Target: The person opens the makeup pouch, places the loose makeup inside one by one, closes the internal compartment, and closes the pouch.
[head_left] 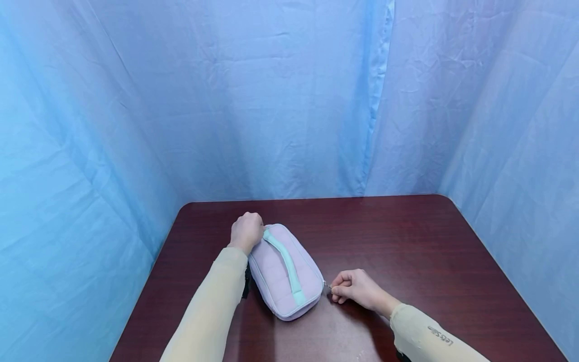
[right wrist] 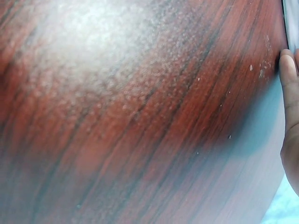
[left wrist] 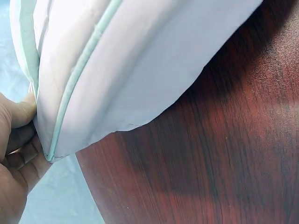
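A lilac zippered pouch [head_left: 270,271] with a mint-green handle strap [head_left: 289,264] lies at a slant on the table. My left hand [head_left: 247,231] holds its far left end. In the left wrist view, the thumb and fingers of that hand [left wrist: 18,172] pinch the pouch's corner, beside the green piping [left wrist: 70,86]. At the near right corner, my right hand [head_left: 357,289] pinches a small zipper pull [head_left: 327,289] between thumb and fingertips. Only the edge of the right hand [right wrist: 290,116] shows in the right wrist view, so the pull is hidden there.
The dark red wood-grain table [head_left: 384,231] has rounded far corners. Light blue curtains [head_left: 280,100] hang behind it and along both sides. A few small pale specks [right wrist: 261,70] mark the tabletop near the right hand.
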### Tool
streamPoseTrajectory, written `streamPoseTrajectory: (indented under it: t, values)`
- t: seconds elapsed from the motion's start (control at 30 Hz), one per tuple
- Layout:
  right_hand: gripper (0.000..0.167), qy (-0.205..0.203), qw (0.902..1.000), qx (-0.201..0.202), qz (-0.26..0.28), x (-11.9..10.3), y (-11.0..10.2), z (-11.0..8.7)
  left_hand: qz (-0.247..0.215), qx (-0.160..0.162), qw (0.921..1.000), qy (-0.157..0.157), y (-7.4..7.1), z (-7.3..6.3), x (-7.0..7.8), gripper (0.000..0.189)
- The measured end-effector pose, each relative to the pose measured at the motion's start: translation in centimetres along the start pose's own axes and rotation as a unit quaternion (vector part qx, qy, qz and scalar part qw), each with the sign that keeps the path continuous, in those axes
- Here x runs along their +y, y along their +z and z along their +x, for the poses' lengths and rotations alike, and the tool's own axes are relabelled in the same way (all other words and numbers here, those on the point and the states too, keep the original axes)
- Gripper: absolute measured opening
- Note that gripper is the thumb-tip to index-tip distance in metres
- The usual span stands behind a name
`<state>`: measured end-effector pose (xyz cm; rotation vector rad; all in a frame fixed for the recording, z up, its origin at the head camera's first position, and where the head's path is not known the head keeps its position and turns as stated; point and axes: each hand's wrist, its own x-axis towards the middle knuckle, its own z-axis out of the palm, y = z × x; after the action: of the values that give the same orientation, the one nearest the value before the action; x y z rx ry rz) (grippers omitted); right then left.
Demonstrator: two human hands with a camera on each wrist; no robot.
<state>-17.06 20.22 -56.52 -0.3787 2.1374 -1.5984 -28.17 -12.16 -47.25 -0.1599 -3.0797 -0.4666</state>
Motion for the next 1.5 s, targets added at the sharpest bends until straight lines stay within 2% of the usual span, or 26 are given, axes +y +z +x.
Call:
streamPoseTrajectory:
  t: [0.17, 0.43, 0.57, 0.83, 0.97, 1.07, 1.17, 1.27, 1.37, 1.5]
  values:
    - [0.011, -0.005, 1.0000, -0.001, 0.000, 0.0, -0.1, -0.1, -0.004, -0.001, 0.9995, -0.030, -0.1, 0.0, -0.3, 0.035]
    - [0.013, -0.004, 1.0000, 0.003, 0.003, 0.0, 0.1, -0.2, 0.005, 0.009, 0.9967, -0.081, -0.1, -0.3, -0.4, 0.019]
    - [0.014, -0.004, 0.9999, 0.002, 0.009, -0.1, 0.2, -0.1, 0.004, 0.011, 0.9956, -0.093, -0.2, -0.4, -0.5, 0.015]
    - [0.013, 0.006, 0.9997, 0.015, 0.019, 0.0, -0.1, -0.1, -0.024, -0.038, 0.9921, -0.118, -1.4, -0.8, -0.6, 0.009]
    - [0.013, 0.007, 0.9997, 0.019, 0.017, 0.0, -0.2, -0.2, -0.018, -0.067, 0.9900, -0.123, -2.0, -0.7, -0.6, 0.009]
    - [0.013, 0.008, 0.9996, 0.022, 0.018, 0.1, -0.3, -0.3, -0.002, -0.085, 0.9902, -0.111, -2.2, -0.5, -0.1, 0.009]
    - [0.012, 0.009, 0.9995, 0.026, 0.018, 0.1, -0.4, -0.3, 0.013, -0.102, 0.9918, -0.075, -2.2, -0.1, 0.9, 0.013]
    - [0.012, 0.007, 0.9996, 0.026, 0.011, 0.2, -0.5, -0.3, 0.011, -0.126, 0.9916, -0.025, -2.1, 0.2, 2.3, 0.017]
    - [0.012, 0.006, 0.9996, 0.026, 0.009, 0.3, -0.5, -0.2, -0.002, -0.148, 0.9887, 0.028, -1.8, 0.3, 3.6, 0.010]
    - [0.013, 0.004, 0.9996, 0.027, 0.010, 0.4, -0.6, -0.2, -0.012, -0.182, 0.9776, 0.106, -1.1, 0.4, 5.1, 0.015]
